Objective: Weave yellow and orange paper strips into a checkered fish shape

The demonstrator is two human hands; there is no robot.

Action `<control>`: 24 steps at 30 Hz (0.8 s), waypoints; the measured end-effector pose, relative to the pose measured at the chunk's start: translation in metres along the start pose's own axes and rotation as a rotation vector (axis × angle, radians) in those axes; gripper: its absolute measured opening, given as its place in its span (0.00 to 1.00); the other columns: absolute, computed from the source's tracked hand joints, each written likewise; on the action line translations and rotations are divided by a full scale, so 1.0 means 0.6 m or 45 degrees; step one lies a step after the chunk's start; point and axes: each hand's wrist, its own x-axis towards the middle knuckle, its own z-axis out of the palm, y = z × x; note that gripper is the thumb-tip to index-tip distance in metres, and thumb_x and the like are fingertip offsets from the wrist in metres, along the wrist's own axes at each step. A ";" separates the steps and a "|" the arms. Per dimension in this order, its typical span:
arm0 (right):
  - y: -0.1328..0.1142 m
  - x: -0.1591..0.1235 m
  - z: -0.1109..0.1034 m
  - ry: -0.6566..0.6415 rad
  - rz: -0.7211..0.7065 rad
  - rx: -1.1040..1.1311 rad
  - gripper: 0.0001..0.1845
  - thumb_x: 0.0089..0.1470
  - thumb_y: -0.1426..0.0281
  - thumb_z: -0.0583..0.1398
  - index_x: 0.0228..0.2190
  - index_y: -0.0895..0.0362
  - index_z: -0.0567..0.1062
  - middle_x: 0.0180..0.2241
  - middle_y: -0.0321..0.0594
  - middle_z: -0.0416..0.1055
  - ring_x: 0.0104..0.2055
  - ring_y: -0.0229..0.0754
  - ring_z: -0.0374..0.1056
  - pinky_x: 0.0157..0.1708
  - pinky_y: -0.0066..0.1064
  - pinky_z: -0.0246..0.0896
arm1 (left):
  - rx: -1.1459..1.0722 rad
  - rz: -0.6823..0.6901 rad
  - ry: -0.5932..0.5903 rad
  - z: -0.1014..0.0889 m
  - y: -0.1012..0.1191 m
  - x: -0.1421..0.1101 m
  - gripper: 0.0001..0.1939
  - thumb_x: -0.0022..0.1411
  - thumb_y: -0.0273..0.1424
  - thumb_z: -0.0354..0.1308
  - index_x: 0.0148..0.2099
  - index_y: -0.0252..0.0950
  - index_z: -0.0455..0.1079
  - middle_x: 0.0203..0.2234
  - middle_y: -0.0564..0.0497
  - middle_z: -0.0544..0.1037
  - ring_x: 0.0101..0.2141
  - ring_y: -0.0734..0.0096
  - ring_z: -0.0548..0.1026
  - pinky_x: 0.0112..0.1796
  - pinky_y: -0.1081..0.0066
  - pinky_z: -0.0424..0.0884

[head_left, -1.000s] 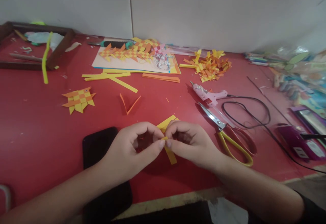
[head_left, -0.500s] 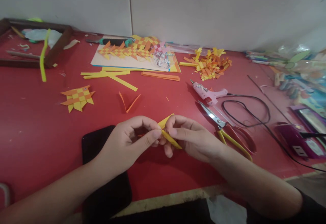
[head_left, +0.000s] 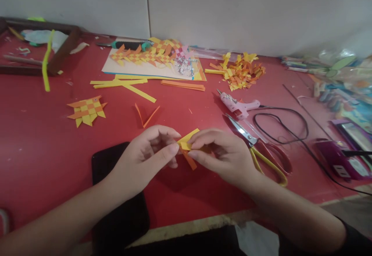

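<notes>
Between my hands are folded yellow and orange paper strips (head_left: 188,136), held just above the red table. My left hand (head_left: 149,151) pinches their left end between thumb and fingertips. From the other side my right hand (head_left: 222,153) grips the yellow part with thumb and fingers; some of the paper is hidden behind those fingers. An orange end points down toward me. Beyond my left hand lies a V-folded orange strip (head_left: 147,118). Farther left rests a woven yellow and orange paper fish (head_left: 88,111). A black phone (head_left: 112,163) lies partly under my left forearm.
Scissors (head_left: 255,145) and a pink glue gun (head_left: 238,104) with its cord lie to the right. At the back are yellow strips (head_left: 122,83), orange strips (head_left: 183,85), a scrap pile (head_left: 242,71) and woven pieces on card (head_left: 139,57). A wooden tray (head_left: 65,50) stands back left.
My right hand has shifted its grip on the yellow strip, which now lies folded over flatter. The orange end has come into sight below. My left hand has moved slightly left and up.
</notes>
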 end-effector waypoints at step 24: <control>0.017 0.009 -0.025 -0.154 -0.574 -0.554 0.07 0.59 0.76 0.63 0.39 0.54 0.79 0.40 0.41 0.81 0.41 0.38 0.77 0.44 0.32 0.75 | 0.904 0.274 0.021 -0.014 -0.005 -0.008 0.08 0.68 0.34 0.55 0.47 0.37 0.69 0.39 0.47 0.74 0.35 0.68 0.76 0.30 0.70 0.75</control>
